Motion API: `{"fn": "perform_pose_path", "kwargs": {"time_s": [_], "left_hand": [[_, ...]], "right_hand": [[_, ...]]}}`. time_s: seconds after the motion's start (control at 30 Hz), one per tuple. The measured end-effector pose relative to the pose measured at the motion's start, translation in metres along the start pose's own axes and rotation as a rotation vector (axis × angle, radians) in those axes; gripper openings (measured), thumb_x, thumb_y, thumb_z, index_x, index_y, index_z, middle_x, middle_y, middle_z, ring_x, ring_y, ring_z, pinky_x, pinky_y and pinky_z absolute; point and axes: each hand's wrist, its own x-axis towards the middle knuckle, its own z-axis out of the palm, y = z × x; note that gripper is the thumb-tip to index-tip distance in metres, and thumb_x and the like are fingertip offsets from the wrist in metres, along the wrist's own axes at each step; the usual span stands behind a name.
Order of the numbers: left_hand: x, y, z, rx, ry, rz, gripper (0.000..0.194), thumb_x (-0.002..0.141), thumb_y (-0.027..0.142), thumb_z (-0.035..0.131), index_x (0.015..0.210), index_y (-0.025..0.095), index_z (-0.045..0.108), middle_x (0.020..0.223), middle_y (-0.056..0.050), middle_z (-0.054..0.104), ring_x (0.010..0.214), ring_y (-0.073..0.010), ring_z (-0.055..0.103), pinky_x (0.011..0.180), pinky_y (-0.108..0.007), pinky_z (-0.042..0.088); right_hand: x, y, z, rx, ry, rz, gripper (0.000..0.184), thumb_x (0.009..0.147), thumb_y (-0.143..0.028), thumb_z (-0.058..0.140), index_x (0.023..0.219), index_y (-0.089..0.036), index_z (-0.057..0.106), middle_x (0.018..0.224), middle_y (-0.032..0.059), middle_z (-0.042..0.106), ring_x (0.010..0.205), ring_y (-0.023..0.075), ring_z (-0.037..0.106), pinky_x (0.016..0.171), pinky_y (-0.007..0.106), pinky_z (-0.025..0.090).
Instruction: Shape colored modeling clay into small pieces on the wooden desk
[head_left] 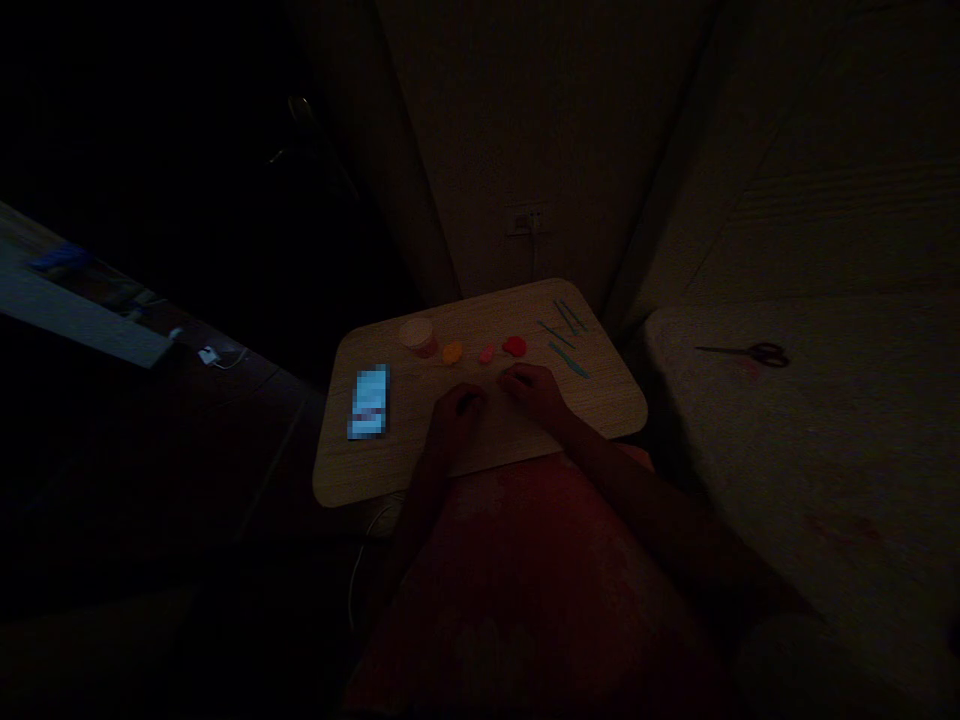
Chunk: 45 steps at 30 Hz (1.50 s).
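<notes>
In the dim light my left hand (455, 412) rests over the near middle of the small wooden table (360, 475), its fingers curled inward. Close by on the right, my right hand (534, 388) is closed with thumb and fingertips together. Whatever either hand holds, if anything, is too dark to make out. Just beyond the hands lie an orange lump (451, 352), a smaller pink lump (487, 354) and a red lump (514, 346), all like modelling clay. The red one is nearest my right hand.
A lidded tub (418, 338) stands at the back left, with a lit phone (369, 402) nearer me. Several thin blue-green sticks (568, 360) lie on the right. Scissors (754, 353) rest on a pale surface (825, 440) beyond the table. A wall socket (528, 220) is behind.
</notes>
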Motion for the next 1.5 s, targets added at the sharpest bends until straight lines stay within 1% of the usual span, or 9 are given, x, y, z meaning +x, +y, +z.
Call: {"fn": "perform_pose_path", "kwargs": {"time_s": [0.1, 0.23, 0.47, 0.73, 0.87, 1.0, 1.13, 1.33, 1.5], "left_hand": [[0.0, 0.0, -0.001, -0.017, 0.033, 0.0, 0.014, 0.088, 0.026, 0.062, 0.093, 0.019, 0.072, 0.094, -0.004, 0.074, 0.091, -0.0198, 0.067, 0.087, -0.032, 0.052], [0.0, 0.002, -0.003, -0.067, 0.25, -0.044, 0.011, 0.084, 0.025, 0.061, 0.087, 0.02, 0.07, 0.086, -0.003, 0.071, 0.084, -0.0188, 0.064, 0.079, -0.029, 0.052], [0.001, -0.007, -0.008, -0.127, 0.654, -0.084, 0.008, 0.082, 0.026, 0.058, 0.082, 0.02, 0.064, 0.082, -0.002, 0.066, 0.08, -0.0171, 0.059, 0.072, -0.027, 0.048], [-0.001, -0.005, -0.009, -0.129, 0.635, -0.125, 0.009, 0.083, 0.029, 0.057, 0.082, 0.02, 0.061, 0.084, -0.003, 0.067, 0.081, -0.0177, 0.06, 0.075, -0.028, 0.05], [0.0, -0.001, -0.01, -0.114, 0.634, -0.134, 0.009, 0.081, 0.028, 0.057, 0.081, 0.02, 0.062, 0.084, -0.003, 0.067, 0.081, -0.0179, 0.06, 0.075, -0.028, 0.05], [-0.002, 0.0, -0.011, -0.124, 0.613, -0.131, 0.009, 0.081, 0.027, 0.057, 0.081, 0.02, 0.062, 0.082, -0.003, 0.067, 0.081, -0.0181, 0.061, 0.076, -0.028, 0.051], [-0.002, 0.0, -0.009, -0.128, 0.602, -0.132, 0.008, 0.081, 0.026, 0.057, 0.082, 0.02, 0.062, 0.084, -0.003, 0.066, 0.082, -0.0176, 0.061, 0.077, -0.028, 0.051], [0.001, -0.001, -0.007, -0.146, 0.563, -0.158, 0.007, 0.08, 0.024, 0.058, 0.081, 0.02, 0.063, 0.082, -0.002, 0.067, 0.079, -0.0171, 0.06, 0.074, -0.028, 0.05], [0.0, 0.001, -0.008, -0.126, 0.583, -0.143, 0.007, 0.08, 0.026, 0.059, 0.08, 0.02, 0.063, 0.082, -0.003, 0.067, 0.08, -0.0181, 0.06, 0.075, -0.029, 0.051]], "right_hand": [[-0.005, -0.006, -0.002, -0.104, -0.047, -0.135, 0.033, 0.095, -0.037, 0.058, 0.074, -0.016, 0.072, 0.074, 0.0046, 0.068, 0.071, 0.0162, 0.061, 0.07, 0.028, 0.049], [-0.026, -0.009, -0.007, -0.284, -0.156, -0.364, 0.031, 0.099, -0.023, 0.049, 0.112, -0.018, 0.076, 0.112, 0.0129, 0.074, 0.104, 0.0232, 0.068, 0.094, 0.038, 0.055], [-0.061, 0.001, -0.002, -0.518, -0.394, -0.38, 0.049, 0.099, -0.013, 0.044, 0.144, -0.022, 0.061, 0.144, 0.0105, 0.064, 0.132, 0.0233, 0.061, 0.116, 0.043, 0.048], [-0.057, -0.021, 0.015, -0.647, -0.71, -0.484, 0.058, 0.102, -0.026, 0.049, 0.157, -0.009, 0.042, 0.163, 0.0199, 0.04, 0.156, 0.0298, 0.032, 0.128, 0.051, 0.031], [-0.039, -0.035, 0.028, -0.602, -0.735, -0.491, 0.079, 0.098, -0.043, 0.059, 0.161, -0.005, 0.03, 0.165, 0.0244, 0.034, 0.155, 0.0317, 0.033, 0.126, 0.051, 0.034], [-0.026, -0.035, 0.036, -0.599, -0.689, -0.479, 0.08, 0.097, -0.044, 0.061, 0.162, -0.008, 0.031, 0.167, 0.0226, 0.031, 0.156, 0.032, 0.031, 0.128, 0.05, 0.03], [-0.036, -0.023, 0.019, -0.668, -0.665, -0.421, 0.092, 0.093, -0.052, 0.066, 0.161, -0.002, 0.031, 0.166, 0.0292, 0.028, 0.156, 0.0386, 0.027, 0.127, 0.056, 0.028], [-0.061, -0.012, -0.021, -0.63, -0.621, -0.436, 0.091, 0.098, -0.059, 0.055, 0.165, -0.008, 0.02, 0.17, 0.0242, 0.019, 0.158, 0.0372, 0.023, 0.126, 0.056, 0.029], [-0.052, -0.025, -0.007, -0.561, -0.753, -0.474, 0.095, 0.097, -0.06, 0.057, 0.165, -0.005, 0.021, 0.168, 0.0248, 0.024, 0.158, 0.0362, 0.022, 0.128, 0.052, 0.027]]}}
